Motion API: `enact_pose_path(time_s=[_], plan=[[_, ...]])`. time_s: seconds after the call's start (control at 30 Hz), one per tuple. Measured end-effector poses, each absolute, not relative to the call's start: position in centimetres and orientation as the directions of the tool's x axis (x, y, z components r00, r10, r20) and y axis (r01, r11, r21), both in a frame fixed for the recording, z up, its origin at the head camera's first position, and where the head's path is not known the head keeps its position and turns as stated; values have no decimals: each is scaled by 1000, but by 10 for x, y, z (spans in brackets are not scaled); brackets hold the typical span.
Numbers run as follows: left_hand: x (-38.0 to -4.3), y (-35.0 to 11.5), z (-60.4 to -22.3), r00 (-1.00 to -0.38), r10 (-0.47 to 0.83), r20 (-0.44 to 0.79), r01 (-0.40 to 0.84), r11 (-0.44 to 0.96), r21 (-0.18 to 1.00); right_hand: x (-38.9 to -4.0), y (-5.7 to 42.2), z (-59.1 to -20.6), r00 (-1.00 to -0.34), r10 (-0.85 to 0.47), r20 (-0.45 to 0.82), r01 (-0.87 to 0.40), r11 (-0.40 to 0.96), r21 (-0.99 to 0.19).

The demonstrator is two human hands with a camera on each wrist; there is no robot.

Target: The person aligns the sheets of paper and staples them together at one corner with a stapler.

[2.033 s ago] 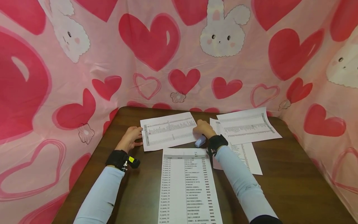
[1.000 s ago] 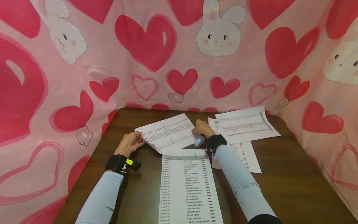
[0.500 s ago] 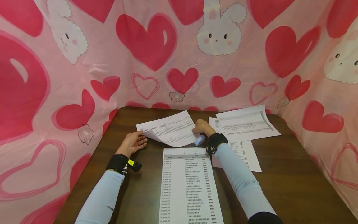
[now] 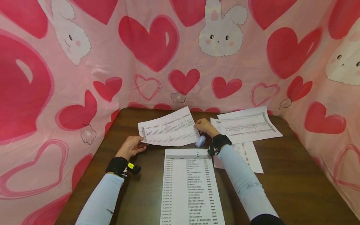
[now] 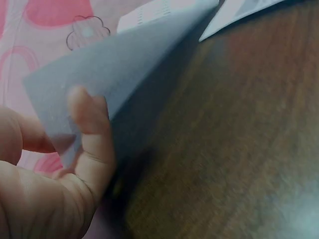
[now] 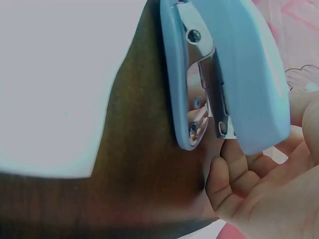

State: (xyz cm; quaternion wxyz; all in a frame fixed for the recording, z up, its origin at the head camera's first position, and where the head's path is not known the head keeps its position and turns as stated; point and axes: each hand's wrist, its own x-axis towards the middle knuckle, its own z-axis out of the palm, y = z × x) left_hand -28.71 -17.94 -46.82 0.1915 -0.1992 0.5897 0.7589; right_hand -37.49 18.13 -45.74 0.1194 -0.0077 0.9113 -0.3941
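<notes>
A printed sheet of paper point(image 4: 168, 129) is raised off the back of the table, its front edge bowed. My left hand point(image 4: 132, 145) pinches its left end between thumb and fingers; the left wrist view shows the underside of the sheet point(image 5: 104, 74) rising from that hand point(image 5: 50, 194). On the opposite end, my right hand point(image 4: 206, 126) grips the sheet's right edge with its fingertips. Just below that hand a light blue stapler point(image 4: 201, 141) rests on the table; in the right wrist view the stapler point(image 6: 259, 74) partly hides the curled fingers point(image 6: 234, 174).
A long printed sheet point(image 4: 185, 187) lies in front, between the forearms. Two more printed sheets overlap at the right: an upper one point(image 4: 247, 125) and a lower one point(image 4: 250, 159). The dark wooden table point(image 4: 292, 175) meets a pink heart-patterned cloth point(image 4: 157, 84) behind.
The left hand has lifted the sheet's left end, which first folded over at its front corner, then opened out again. The right hand stays at the right edge, slightly raised. The stapler has not moved.
</notes>
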Motion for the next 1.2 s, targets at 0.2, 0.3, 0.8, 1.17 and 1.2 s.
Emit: enact_pose_path(time_s=[0.2,0.3,0.8,1.17,1.2], plan=[[-285,-182,-474,-864,30,-503,-504,-94,859,-374,184,-453,-974,-119,-193,78,626,-776],[-284,-185,-476,-873,-5,-488,-487,-62,871,-373,185,-448,-979,-120,-165,66,577,-814],[-280,-196,-451,-914,-57,-402,-404,25,915,-366,185,-415,-985,-143,-95,3,539,-843],[-281,-197,-437,-934,-35,-356,-357,19,934,-356,193,-400,-969,-229,-88,-27,454,-891],[-282,-198,-437,-934,-29,-355,-356,22,934,-355,194,-399,-967,-240,-90,-26,440,-897]])
